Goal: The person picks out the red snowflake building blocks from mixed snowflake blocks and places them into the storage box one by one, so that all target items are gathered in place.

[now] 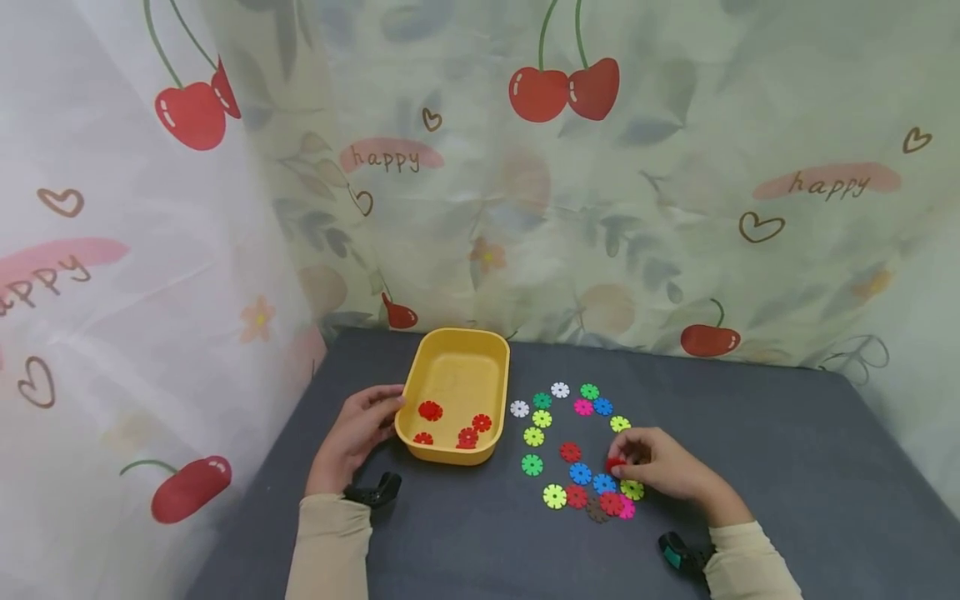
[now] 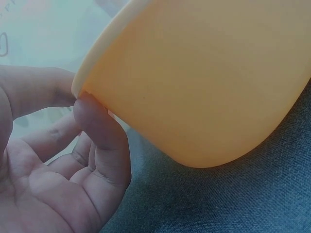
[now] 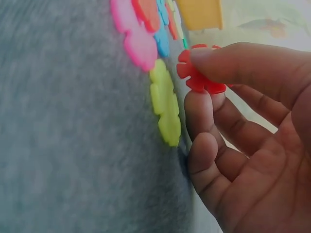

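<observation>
My left hand (image 1: pixel 362 435) pinches the rim of a yellow plastic tray (image 1: pixel 455 456) at its left side; the left wrist view shows thumb and finger meeting on that rim (image 2: pixel 90 73). Several red notched discs (image 1: pixel 431 410) lie inside the tray, toward its near end. My right hand (image 1: pixel 660 463) holds a red notched disc (image 3: pixel 200 73) between thumb and fingers, just above the table. Below it, a yellow-green disc (image 3: pixel 164 104) and a pink disc (image 3: pixel 138 46) lie on the cloth.
Loose notched discs in several colours spread right of the tray, among them a green disc (image 1: pixel 532 465), a blue disc (image 1: pixel 580 473) and a white disc (image 1: pixel 560 390). Dark grey cloth (image 1: pixel 450 533) covers the table. A printed curtain (image 1: pixel 480 208) hangs behind and at the left.
</observation>
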`<move>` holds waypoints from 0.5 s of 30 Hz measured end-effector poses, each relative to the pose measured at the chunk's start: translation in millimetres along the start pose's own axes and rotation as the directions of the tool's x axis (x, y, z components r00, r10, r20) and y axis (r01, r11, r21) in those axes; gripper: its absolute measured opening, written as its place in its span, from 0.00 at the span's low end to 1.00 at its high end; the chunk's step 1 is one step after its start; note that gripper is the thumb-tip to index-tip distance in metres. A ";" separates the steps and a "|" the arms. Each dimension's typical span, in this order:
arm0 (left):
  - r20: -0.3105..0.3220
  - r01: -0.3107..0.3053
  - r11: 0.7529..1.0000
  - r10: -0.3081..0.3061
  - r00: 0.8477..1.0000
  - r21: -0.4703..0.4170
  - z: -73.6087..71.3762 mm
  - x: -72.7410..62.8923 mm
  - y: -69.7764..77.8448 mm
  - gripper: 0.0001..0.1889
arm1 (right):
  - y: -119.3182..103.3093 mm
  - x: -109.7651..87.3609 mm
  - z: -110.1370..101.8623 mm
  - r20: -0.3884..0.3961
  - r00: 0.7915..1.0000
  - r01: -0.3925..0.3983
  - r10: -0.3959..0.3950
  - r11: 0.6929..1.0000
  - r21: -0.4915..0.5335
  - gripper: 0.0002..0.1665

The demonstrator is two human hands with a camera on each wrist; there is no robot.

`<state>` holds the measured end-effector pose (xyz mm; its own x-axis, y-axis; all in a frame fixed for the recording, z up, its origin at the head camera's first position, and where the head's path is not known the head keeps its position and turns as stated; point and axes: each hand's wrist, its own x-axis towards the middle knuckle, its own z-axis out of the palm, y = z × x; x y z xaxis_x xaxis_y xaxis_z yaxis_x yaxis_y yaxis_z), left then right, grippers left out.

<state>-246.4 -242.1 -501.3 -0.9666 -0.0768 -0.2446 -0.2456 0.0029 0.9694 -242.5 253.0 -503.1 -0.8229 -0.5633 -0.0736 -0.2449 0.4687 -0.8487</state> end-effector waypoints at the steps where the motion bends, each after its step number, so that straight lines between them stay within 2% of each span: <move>1: 0.001 0.000 1.000 0.000 1.000 0.004 0.0 0.8 0.3 0.22 | -0.7 0.2 0.6 -0.004 1.000 0.008 -0.008 1.000 0.006 0.08; 7: -0.002 0.001 1.000 -0.001 1.000 0.008 0.1 1.9 2.0 0.22 | -11.7 8.9 5.6 -0.086 0.995 0.052 -0.054 0.998 -0.017 0.07; 12: -0.005 0.009 1.000 -0.009 1.000 0.009 0.1 1.1 2.7 0.22 | -21.8 22.8 14.3 -0.207 0.970 0.131 -0.130 0.991 -0.008 0.06; 15: -0.001 0.011 1.000 -0.011 1.000 0.008 1.2 0.7 2.0 0.22 | -28.8 30.5 21.0 -0.239 0.956 0.181 -0.169 0.983 0.029 0.05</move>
<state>-247.6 -241.0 -499.5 -0.9637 -0.0776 -0.2554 -0.2569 0.0104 0.9664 -249.8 208.0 -491.9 -0.8680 -0.4553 0.1980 -0.3748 0.3393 -0.8628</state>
